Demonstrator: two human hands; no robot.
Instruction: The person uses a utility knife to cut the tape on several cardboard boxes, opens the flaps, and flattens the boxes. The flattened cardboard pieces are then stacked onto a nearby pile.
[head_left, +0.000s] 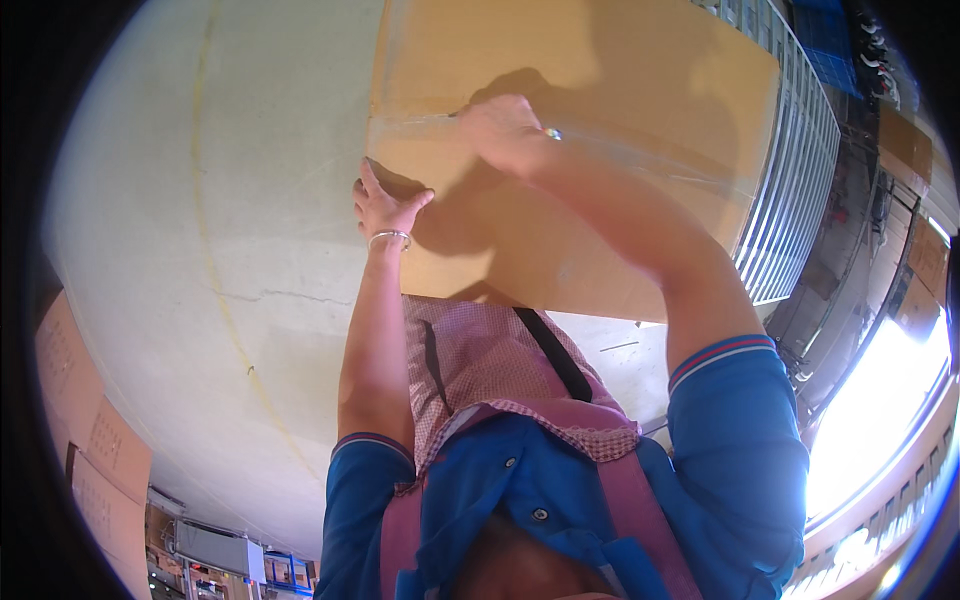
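A large brown cardboard box (600, 240) lies before me, with a taped seam (645, 156) running across its top. My left hand (386, 204) holds its left edge, thumb on the top face and fingers over the side. My right hand (499, 129) is closed in a fist just above the seam, slightly blurred. A thin dark tip (452, 115) sticks out of the fist on the left, from a small tool mostly hidden in it. Beside the wrist glints a small shiny thing (553, 133), too unclear to name.
Metal bars of a rack or conveyor (795, 180) show beyond the box's right side. Grey floor (277, 225) with a worn yellow line spreads to the left. Stacked cartons (109, 480) stand at lower left. More cartons (904, 150) are at far right, near a bright opening (877, 420).
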